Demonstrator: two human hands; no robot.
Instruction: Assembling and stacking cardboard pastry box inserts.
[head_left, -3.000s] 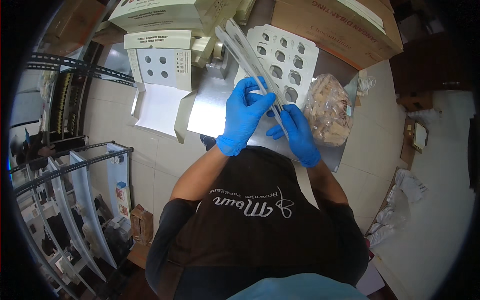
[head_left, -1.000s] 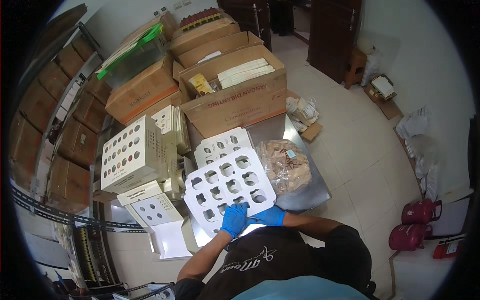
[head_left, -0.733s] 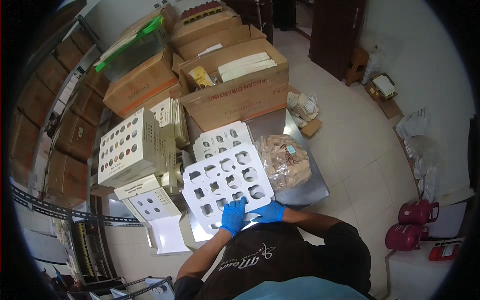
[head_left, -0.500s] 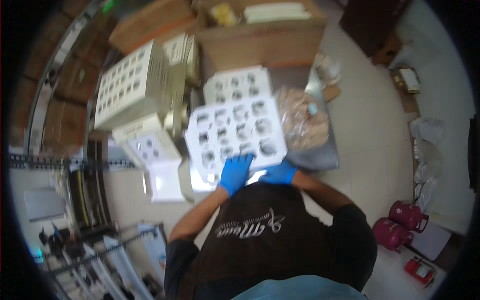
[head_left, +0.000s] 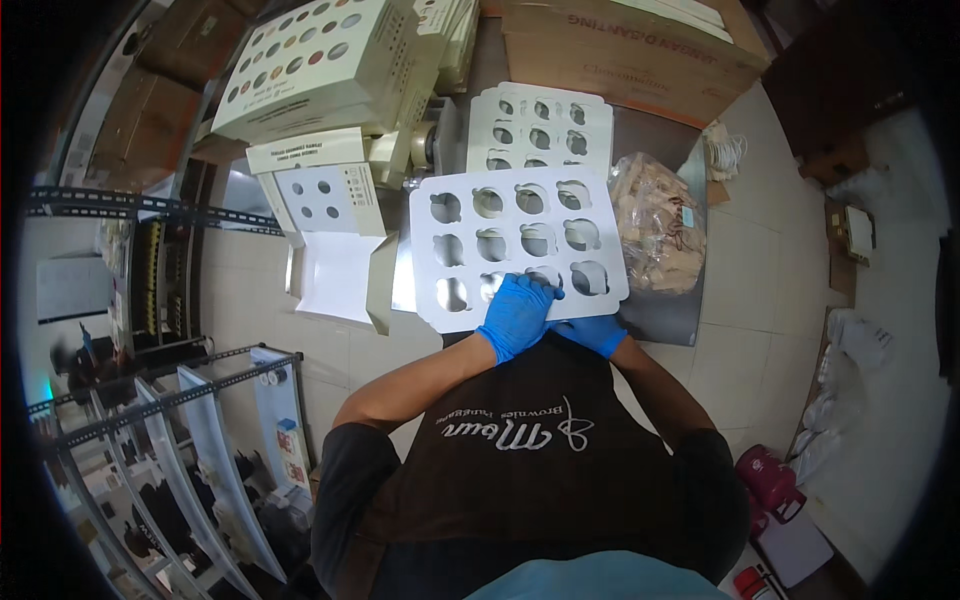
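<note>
A white cardboard insert (head_left: 515,245) with several round holes lies flat on the steel table (head_left: 660,312) in front of me. My left hand (head_left: 518,312), in a blue glove, presses on its near edge with fingers spread over a hole. My right hand (head_left: 596,332), also gloved in blue, grips the same near edge from below right. A stack of the same white inserts (head_left: 540,122) lies just beyond it.
An open white box (head_left: 330,235) sits at the left of the table. A clear bag of brown pieces (head_left: 660,222) lies at the right. Printed boxes (head_left: 320,60) and brown cartons (head_left: 640,50) stand behind. Metal racks (head_left: 180,440) fill the lower left.
The view has swung down closer to the table. The insert, earlier held on edge, now lies flat, with both hands staying on its near edge.
</note>
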